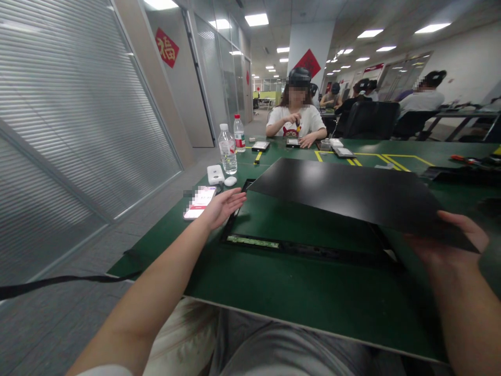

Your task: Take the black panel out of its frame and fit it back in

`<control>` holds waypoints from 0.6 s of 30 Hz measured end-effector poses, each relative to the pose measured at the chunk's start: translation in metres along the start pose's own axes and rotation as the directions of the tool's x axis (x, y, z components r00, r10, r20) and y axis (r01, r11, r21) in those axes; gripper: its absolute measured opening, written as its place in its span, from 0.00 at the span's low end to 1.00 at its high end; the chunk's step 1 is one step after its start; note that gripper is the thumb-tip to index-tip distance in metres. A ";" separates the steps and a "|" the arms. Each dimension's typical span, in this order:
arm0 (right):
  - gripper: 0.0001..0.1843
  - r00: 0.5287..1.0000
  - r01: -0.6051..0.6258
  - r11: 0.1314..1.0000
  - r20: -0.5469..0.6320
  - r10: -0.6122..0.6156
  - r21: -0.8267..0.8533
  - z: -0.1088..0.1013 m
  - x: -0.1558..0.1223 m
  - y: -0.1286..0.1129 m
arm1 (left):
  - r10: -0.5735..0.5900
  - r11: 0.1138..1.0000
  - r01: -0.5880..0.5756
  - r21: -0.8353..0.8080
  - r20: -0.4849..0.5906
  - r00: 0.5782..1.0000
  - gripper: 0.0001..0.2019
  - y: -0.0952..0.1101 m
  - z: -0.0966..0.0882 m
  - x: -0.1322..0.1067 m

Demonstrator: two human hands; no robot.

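A large thin black panel [344, 190], which looks like a display screen sheet, is tilted above the table. My right hand [457, 240] grips its right end, thumb on top and fingers underneath. Near the panel's left corner, my left hand [226, 208] has its fingers stretched out and holds nothing. Whether its fingertips touch the panel's corner I cannot tell. Below the panel lies a black rectangular frame [332, 254] on the green table, partly hidden by it. A green circuit board strip [254, 242] sits along the frame's near side.
A phone [200, 202], a white case [215, 175], a white mouse-like object [230, 181] and two bottles [227, 151] stand at left. Hard drives [260, 147] lie farther back, where a person [296, 112] sits. Dark parts [454, 175] lie at right on the green table [297, 292].
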State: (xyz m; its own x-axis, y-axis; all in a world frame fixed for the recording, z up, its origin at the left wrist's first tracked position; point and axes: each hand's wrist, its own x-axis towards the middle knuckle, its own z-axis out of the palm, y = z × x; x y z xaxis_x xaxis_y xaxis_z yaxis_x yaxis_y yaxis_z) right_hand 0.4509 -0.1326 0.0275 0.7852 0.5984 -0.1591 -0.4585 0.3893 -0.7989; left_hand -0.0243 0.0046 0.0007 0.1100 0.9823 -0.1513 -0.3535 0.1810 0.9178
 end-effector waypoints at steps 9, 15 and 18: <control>0.15 0.990 -0.052 0.984 0.122 0.073 -0.169 -0.003 -0.002 0.009 | -0.100 0.988 0.105 -0.116 0.042 0.994 0.25 0.014 0.001 -0.007; 0.10 0.959 -0.165 0.898 0.145 0.242 -0.408 0.002 -0.011 0.013 | -0.024 0.992 0.036 -0.121 0.099 0.995 0.33 0.023 -0.003 -0.007; 0.08 0.920 -0.214 0.813 0.169 0.354 -0.542 0.004 -0.017 0.015 | 0.053 0.987 -0.043 -0.156 0.060 0.997 0.34 0.025 -0.005 -0.006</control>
State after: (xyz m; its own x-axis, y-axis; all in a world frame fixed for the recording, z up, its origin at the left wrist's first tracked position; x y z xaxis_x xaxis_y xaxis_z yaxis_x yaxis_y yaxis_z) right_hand 0.4293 -0.1343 0.0204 0.4896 0.8066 -0.3313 -0.3151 -0.1907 -0.9297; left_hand -0.0385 0.0034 0.0223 0.1468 0.9859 -0.0799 -0.4988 0.1435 0.8548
